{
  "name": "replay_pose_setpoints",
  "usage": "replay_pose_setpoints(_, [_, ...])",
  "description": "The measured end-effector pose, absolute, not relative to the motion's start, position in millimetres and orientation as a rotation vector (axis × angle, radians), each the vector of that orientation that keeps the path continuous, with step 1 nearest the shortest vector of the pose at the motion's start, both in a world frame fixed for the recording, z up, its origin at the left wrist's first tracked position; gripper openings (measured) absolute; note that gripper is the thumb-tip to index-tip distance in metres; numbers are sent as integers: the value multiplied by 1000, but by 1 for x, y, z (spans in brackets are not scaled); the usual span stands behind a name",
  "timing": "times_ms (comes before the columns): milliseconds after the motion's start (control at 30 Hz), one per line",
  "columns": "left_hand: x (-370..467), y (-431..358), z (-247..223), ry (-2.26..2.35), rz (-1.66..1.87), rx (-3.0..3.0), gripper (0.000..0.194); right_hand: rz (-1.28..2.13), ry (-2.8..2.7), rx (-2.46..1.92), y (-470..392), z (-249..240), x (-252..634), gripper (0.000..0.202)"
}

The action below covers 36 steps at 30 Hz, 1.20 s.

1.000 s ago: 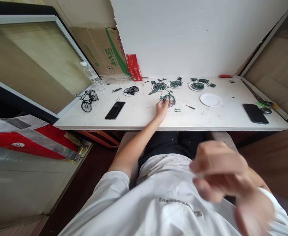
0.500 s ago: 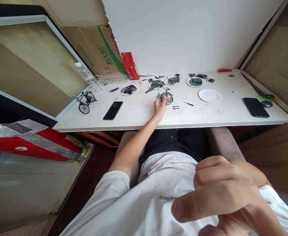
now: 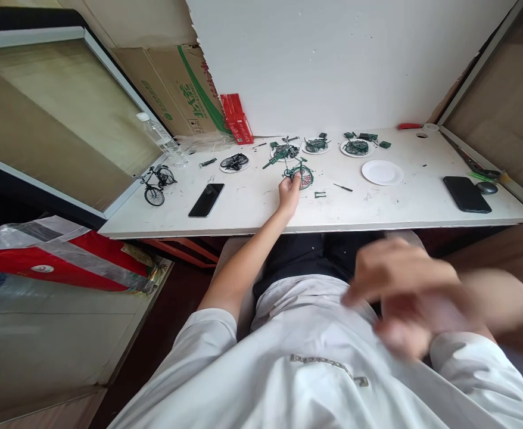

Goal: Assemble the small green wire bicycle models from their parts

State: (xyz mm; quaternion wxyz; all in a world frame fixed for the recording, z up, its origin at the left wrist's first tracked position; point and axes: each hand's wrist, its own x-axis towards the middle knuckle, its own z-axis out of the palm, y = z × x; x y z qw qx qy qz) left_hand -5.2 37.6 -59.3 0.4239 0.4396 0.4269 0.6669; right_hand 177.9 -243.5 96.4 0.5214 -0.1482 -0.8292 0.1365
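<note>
My left hand (image 3: 289, 193) is closed around a small green model bicycle (image 3: 305, 176) with a red-spoked wheel, held up over the table. Right beside it on the table lie a small green bracket-like part (image 3: 320, 195) and a thin dark screwdriver (image 3: 343, 187). Above my lap, near the camera, my right hand (image 3: 399, 292) is smeared by motion; its fingers do not show clearly. A finished-looking black model bicycle (image 3: 156, 183) stands at the table's left end.
Paper plates with green parts (image 3: 357, 147) and black parts (image 3: 234, 162) line the back. A bare white plate (image 3: 382, 173) lies right of centre. Phones (image 3: 206, 200) (image 3: 467, 194) rest at both sides. A water bottle (image 3: 163, 140) and red box (image 3: 237, 119) stand at back left.
My right hand has moved away from the camera, up and forward toward the table, and now blurs. My left hand and the green model bicycle have stayed nearly where they were.
</note>
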Motion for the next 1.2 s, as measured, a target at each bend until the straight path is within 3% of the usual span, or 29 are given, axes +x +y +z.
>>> replay_pose_setpoints(67, [-9,39,-56,1067,1679,1092,52,263,-1825,-276,-191,88,172,21])
replay_pose_setpoints(133, [-14,43,-54,1059,1686,1067,52,166,-1810,-471,-134,70,172,18])
replay_pose_setpoints(267, [-29,55,-54,1055,1704,973,50,99,-1857,-933,-48,18,189,41])
replay_pose_setpoints(333, [-35,60,-55,1080,1706,917,48,45,-1905,-1048,-26,-6,198,42])
replay_pose_setpoints(500, [-39,65,-56,1109,1656,810,43,41,-2181,-949,-14,-36,196,24])
replay_pose_setpoints(900, [-31,59,-58,1127,1648,861,44,183,-2381,-806,-9,-64,186,37])
replay_pose_setpoints(1200, [-27,50,-50,1158,1652,872,43,203,-2371,-820,-8,-63,185,34])
